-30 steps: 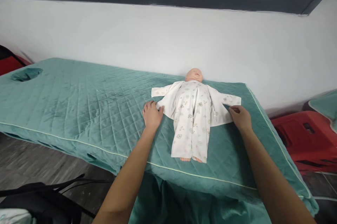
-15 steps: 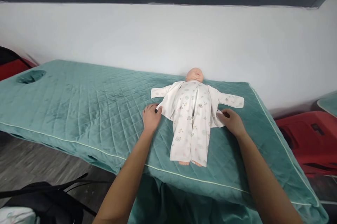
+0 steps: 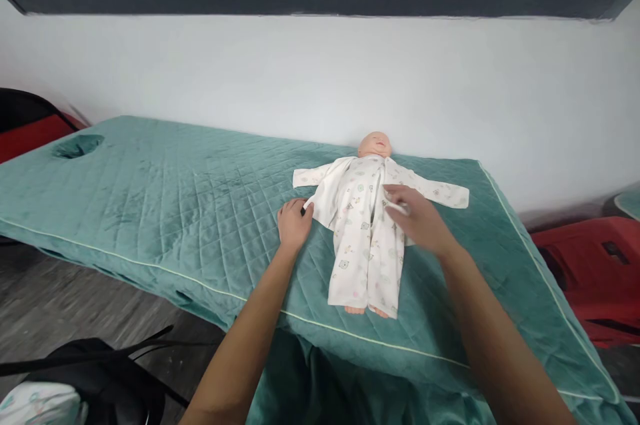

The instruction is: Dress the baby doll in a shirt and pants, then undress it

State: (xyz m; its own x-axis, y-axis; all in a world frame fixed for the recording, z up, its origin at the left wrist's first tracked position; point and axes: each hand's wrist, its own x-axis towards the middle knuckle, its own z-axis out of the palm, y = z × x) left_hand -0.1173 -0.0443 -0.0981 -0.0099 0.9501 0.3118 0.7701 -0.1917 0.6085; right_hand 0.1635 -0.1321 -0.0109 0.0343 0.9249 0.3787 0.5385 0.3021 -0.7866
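A baby doll (image 3: pixel 375 144) lies on its back, head towards the wall. White printed trousers (image 3: pixel 350 265) cover its body and legs, with the toes showing below the hems. Its arms are spread out in the sleeves of a white printed baby shirt (image 3: pixel 327 204), which opens at the front. My left hand (image 3: pixel 294 224) pinches the shirt's left flap by its edge, out on the bed. My right hand (image 3: pixel 419 217) grips the right flap over the doll's middle and hides part of the cloth.
The bed wears a green quilted cover (image 3: pixel 175 205) with a face hole (image 3: pixel 79 146) at the far left. A white wall (image 3: pixel 240 78) runs behind it. Red plastic chairs (image 3: pixel 595 272) stand at the right. A black bag (image 3: pixel 115 382) with printed cloth (image 3: pixel 43 404) is at lower left.
My right hand has brought the right shirt flap inward over the doll's front. My left hand keeps its hold on the left flap. The view has shifted slightly.
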